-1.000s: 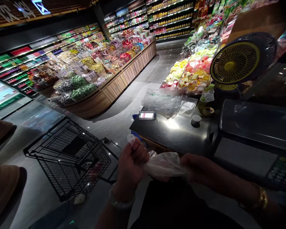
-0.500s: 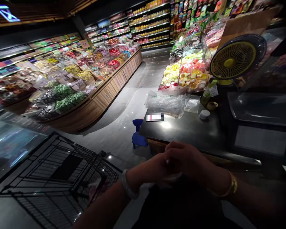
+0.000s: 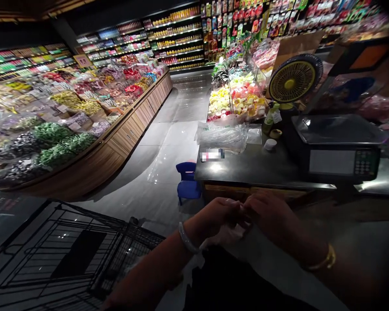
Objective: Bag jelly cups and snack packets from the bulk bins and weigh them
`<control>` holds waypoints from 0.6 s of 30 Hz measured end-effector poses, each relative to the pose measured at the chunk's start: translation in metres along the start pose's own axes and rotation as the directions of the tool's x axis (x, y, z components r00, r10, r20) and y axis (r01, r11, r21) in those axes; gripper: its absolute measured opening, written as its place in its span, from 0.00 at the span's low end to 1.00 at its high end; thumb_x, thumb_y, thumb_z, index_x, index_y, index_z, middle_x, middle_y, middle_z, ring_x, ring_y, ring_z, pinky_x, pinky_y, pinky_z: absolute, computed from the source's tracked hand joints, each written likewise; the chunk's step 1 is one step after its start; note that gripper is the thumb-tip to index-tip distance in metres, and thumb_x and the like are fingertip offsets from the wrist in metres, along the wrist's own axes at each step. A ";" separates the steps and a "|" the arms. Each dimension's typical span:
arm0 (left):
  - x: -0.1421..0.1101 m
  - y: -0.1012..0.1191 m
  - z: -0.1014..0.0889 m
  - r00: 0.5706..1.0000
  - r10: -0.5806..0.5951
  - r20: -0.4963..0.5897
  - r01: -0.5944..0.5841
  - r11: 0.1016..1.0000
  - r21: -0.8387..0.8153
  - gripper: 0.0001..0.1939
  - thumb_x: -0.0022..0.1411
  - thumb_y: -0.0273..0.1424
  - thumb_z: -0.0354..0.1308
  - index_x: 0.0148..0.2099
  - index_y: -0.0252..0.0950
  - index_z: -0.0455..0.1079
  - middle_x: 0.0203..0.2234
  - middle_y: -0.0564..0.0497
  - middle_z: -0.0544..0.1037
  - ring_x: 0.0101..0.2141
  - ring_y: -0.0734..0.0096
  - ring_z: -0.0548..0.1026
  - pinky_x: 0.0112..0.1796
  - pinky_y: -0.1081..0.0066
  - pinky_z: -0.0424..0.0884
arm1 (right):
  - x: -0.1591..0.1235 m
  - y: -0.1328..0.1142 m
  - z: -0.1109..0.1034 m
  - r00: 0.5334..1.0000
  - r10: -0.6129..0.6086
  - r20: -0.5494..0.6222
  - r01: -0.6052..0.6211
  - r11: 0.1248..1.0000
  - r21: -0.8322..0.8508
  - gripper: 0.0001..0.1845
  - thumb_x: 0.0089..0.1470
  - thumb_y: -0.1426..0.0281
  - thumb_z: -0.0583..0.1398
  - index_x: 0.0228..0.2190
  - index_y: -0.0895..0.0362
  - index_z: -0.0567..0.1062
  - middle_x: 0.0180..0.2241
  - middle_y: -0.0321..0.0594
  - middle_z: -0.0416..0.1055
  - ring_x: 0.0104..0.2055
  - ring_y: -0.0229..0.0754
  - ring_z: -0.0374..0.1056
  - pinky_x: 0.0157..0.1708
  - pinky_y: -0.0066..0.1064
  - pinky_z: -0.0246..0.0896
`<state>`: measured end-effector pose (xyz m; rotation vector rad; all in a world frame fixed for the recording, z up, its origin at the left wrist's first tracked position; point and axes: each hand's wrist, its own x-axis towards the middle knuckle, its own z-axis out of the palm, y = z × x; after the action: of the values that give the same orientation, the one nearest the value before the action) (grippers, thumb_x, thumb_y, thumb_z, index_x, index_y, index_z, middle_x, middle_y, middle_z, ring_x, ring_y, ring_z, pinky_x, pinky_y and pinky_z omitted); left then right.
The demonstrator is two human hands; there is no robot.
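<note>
My left hand, with a pale bangle at the wrist, meets my right hand, which has a gold bracelet, in front of my body. The fingers of both are bent and pinched together at the tips. Beneath them hangs something thin and pale, which looks like a piece of plastic; it is dim and partly hidden by the fingers. Just beyond my hands is the dark counter. On it lie clear plastic bags, a blurred-out flat item, a small white tub and a roll of tape.
A weighing scale and a yellow-and-black fan stand on the right. A blue chair is at the counter's left end. The black shopping cart is at lower left. Wooden bins of wrapped goods line the aisle.
The view has turned right, bringing the scale more into sight. My hands have gone from overlapping, clasped together, to meeting at the fingertips, with the wrists farther apart.
</note>
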<state>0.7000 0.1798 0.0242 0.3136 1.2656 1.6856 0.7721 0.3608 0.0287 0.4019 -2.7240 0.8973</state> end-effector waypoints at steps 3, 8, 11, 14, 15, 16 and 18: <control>-0.022 -0.007 0.000 0.997 0.045 -0.059 -0.046 0.999 -0.013 0.15 0.55 0.37 0.68 0.38 0.29 0.79 0.23 0.49 0.74 0.24 0.77 0.65 0.29 0.72 0.59 | -0.025 -0.033 0.009 0.999 -0.013 -0.037 0.011 0.999 -0.050 0.10 0.63 0.69 0.57 0.31 0.54 0.77 0.33 0.44 0.76 0.37 0.47 0.71 0.39 0.41 0.68; -0.063 -0.004 0.015 0.973 0.224 -0.059 -0.202 0.945 0.256 0.13 0.51 0.31 0.70 0.38 0.35 0.72 0.31 0.51 0.75 0.31 0.72 0.71 0.34 0.72 0.66 | -0.055 -0.052 0.022 0.985 0.035 -0.167 -0.003 0.982 0.188 0.24 0.54 0.63 0.66 0.53 0.48 0.73 0.53 0.46 0.72 0.55 0.55 0.68 0.52 0.49 0.66; -0.088 0.009 0.028 0.951 0.272 0.146 -0.303 0.737 0.605 0.11 0.54 0.27 0.66 0.40 0.36 0.71 0.33 0.50 0.77 0.34 0.68 0.73 0.35 0.70 0.68 | -0.052 -0.054 0.034 0.999 -0.008 -0.050 0.030 0.884 0.466 0.54 0.42 0.59 0.73 0.66 0.47 0.57 0.60 0.48 0.66 0.60 0.58 0.65 0.54 0.50 0.66; -0.111 0.012 0.037 0.911 0.401 0.099 -0.251 0.347 0.904 0.07 0.57 0.23 0.60 0.38 0.38 0.70 0.31 0.51 0.77 0.30 0.69 0.73 0.31 0.71 0.68 | -0.040 -0.060 0.048 0.998 0.000 0.055 -0.037 0.747 0.664 0.47 0.48 0.59 0.70 0.65 0.47 0.58 0.51 0.45 0.75 0.49 0.51 0.74 0.48 0.45 0.70; -0.118 0.009 0.039 0.878 0.473 0.069 -0.196 0.225 0.954 0.07 0.58 0.22 0.58 0.38 0.38 0.69 0.30 0.51 0.77 0.30 0.68 0.74 0.31 0.70 0.68 | -0.037 -0.062 0.053 0.998 0.008 0.068 -0.053 0.716 0.696 0.41 0.50 0.59 0.69 0.63 0.48 0.63 0.49 0.44 0.76 0.47 0.50 0.74 0.48 0.45 0.70; -0.125 0.003 0.039 0.838 0.543 0.049 -0.133 0.116 0.984 0.08 0.60 0.21 0.57 0.40 0.38 0.69 0.30 0.50 0.77 0.31 0.67 0.75 0.33 0.69 0.70 | -0.035 -0.066 0.058 0.997 0.001 0.080 -0.059 0.686 0.725 0.36 0.51 0.59 0.68 0.60 0.49 0.68 0.48 0.44 0.77 0.47 0.50 0.73 0.50 0.45 0.68; -0.138 -0.013 0.037 0.750 0.659 0.047 -0.021 -0.047 0.999 0.11 0.61 0.21 0.55 0.45 0.38 0.68 0.36 0.47 0.79 0.37 0.63 0.77 0.37 0.65 0.73 | -0.034 -0.073 0.067 0.989 -0.055 0.137 -0.078 0.595 0.800 0.31 0.50 0.57 0.69 0.55 0.51 0.74 0.50 0.44 0.76 0.52 0.52 0.71 0.54 0.47 0.65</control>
<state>0.8010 0.0904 0.0733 1.2652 2.9244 0.8457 0.8186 0.2697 0.0049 0.6209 -2.2409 2.1832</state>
